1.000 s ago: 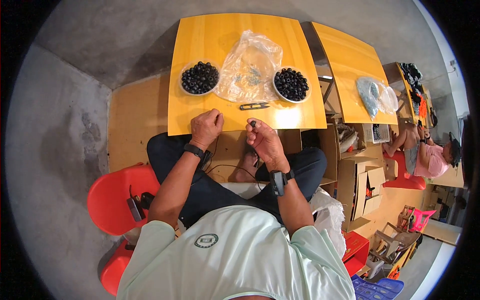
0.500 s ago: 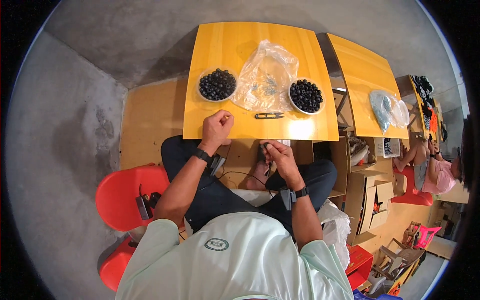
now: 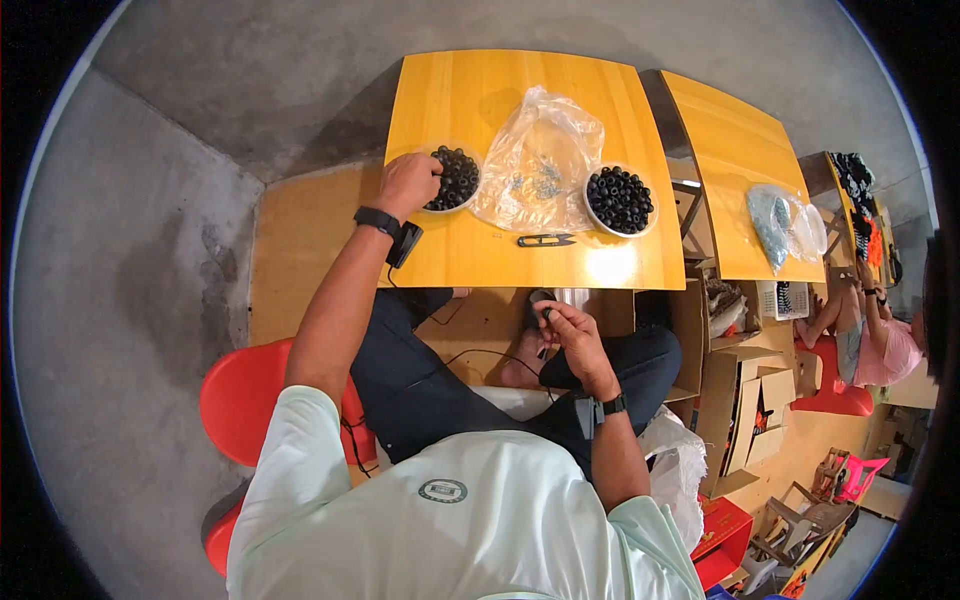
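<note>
At the rim of the left bowl (image 3: 478,188), which is full of black beads (image 3: 458,180), my left hand (image 3: 408,184) has its fingers bent inward. Its fingertips touch the beads, and I cannot make out what lies between them. Below the table's front edge, my right hand (image 3: 572,335) pinches a small black bead (image 3: 546,314) between thumb and fingers. A second bowl (image 3: 622,230) holds more black beads on the right. Between the bowls lies a clear plastic bag (image 3: 545,160) with small bluish-grey pieces inside. Thread snips (image 3: 546,240) rest near the front edge.
The yellow table (image 3: 430,255) ends just above my lap. Another table (image 3: 735,130) to the right carries a bag of bluish pieces (image 3: 770,225). Cardboard boxes (image 3: 740,415) stand at my right, a red chair (image 3: 245,405) at my left. A person in pink (image 3: 890,355) sits far right.
My left hand has moved up and left from the table's front edge to the left bowl. My right hand stays below the edge, still pinching the bead.
</note>
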`<act>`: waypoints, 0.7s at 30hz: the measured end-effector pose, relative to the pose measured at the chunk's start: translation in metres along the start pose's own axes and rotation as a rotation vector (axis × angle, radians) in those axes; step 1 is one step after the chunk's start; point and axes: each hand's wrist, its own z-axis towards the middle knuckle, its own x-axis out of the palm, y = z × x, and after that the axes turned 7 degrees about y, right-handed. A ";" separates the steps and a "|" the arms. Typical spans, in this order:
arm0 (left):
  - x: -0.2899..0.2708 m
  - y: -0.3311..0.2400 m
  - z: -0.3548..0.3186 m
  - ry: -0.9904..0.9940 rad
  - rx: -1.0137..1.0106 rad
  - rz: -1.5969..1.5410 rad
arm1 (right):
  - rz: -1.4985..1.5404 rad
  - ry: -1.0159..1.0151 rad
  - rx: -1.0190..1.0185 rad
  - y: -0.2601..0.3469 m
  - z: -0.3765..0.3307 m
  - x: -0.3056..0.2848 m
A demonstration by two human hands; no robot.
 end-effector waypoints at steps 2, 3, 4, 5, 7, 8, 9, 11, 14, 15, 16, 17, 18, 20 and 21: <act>-0.007 0.002 0.006 0.060 0.015 -0.001 | -0.009 -0.005 0.008 -0.004 -0.005 -0.004; -0.014 0.006 0.010 0.179 0.007 -0.122 | 0.010 -0.014 0.016 -0.005 -0.006 -0.006; -0.020 0.008 0.013 0.298 0.002 -0.242 | 0.029 -0.024 0.020 -0.006 -0.008 -0.008; -0.026 0.009 0.012 0.301 0.002 -0.238 | 0.034 -0.024 0.019 -0.008 -0.009 -0.010; -0.035 0.008 0.005 0.329 -0.069 -0.234 | 0.097 -0.044 0.013 -0.011 -0.012 -0.014; -0.038 0.006 0.000 0.332 -0.070 -0.233 | 0.100 -0.045 0.014 -0.012 -0.012 -0.015; -0.039 0.003 -0.006 0.333 -0.051 -0.170 | 0.099 -0.048 0.014 -0.013 -0.011 -0.017; -0.039 -0.006 -0.017 0.335 -0.033 -0.100 | 0.105 -0.046 0.012 -0.015 -0.010 -0.017; -0.033 -0.018 -0.020 0.167 0.050 0.058 | 0.077 -0.053 0.032 -0.015 -0.009 -0.014; -0.030 -0.019 -0.019 0.177 0.027 0.081 | 0.070 -0.038 0.028 -0.015 -0.008 -0.011; -0.027 -0.019 -0.017 0.187 0.004 0.103 | 0.063 -0.023 0.026 -0.014 -0.007 -0.009; -0.024 -0.019 -0.014 0.186 0.003 0.103 | 0.063 -0.022 0.026 -0.014 -0.007 -0.007; -0.021 -0.019 -0.011 0.202 -0.006 0.075 | 0.060 -0.022 0.027 -0.014 -0.006 -0.005; -0.016 -0.016 -0.006 0.218 -0.014 0.049 | 0.060 -0.022 0.026 -0.014 -0.006 -0.002; -0.014 -0.014 -0.004 0.192 -0.034 -0.001 | 0.080 -0.018 0.032 -0.015 -0.006 0.000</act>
